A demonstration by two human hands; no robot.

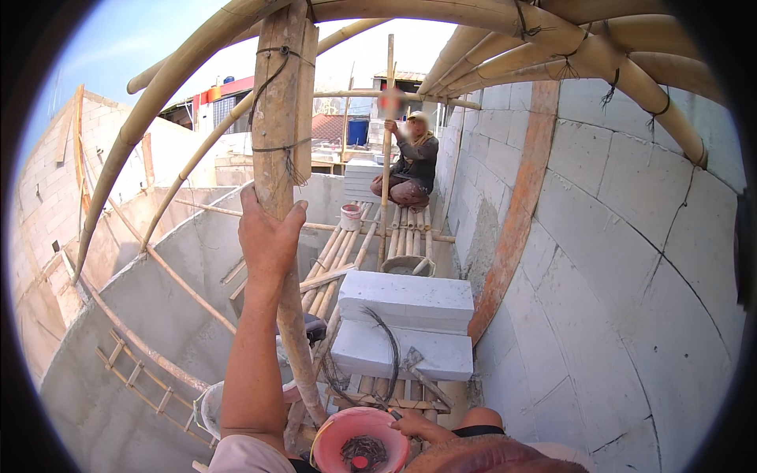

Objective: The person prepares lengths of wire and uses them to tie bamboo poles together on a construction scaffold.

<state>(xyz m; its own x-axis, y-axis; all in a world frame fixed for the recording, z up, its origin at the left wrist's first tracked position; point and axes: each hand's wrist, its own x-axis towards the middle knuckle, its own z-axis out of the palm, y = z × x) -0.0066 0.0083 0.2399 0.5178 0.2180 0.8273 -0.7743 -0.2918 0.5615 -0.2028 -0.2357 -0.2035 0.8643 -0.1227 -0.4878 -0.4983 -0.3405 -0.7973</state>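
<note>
My left hand (272,236) is wrapped round an upright wooden post (285,142) bound with dark wire, thumb on its right side. Low in front of me, my right hand (424,426) is closed beside the rim of a red bucket (327,441). A small dark end shows at its fingers; the rest of what it holds is hidden. Inside the bucket lie thin dark pieces (364,451) and a round red thing. Just beyond that hand, a hammer-like tool (426,377) leans on pale blocks (406,315), with a loop of dark wire (386,339) beside it.
A bamboo platform (327,268) runs ahead, carrying a mortar tub (408,266) and a small pail (350,217). Another person (414,162) squats at its far end, one hand on a pole. A block wall (599,260) stands right; bamboo poles (473,17) cross overhead. A ladder (150,386) is lower left.
</note>
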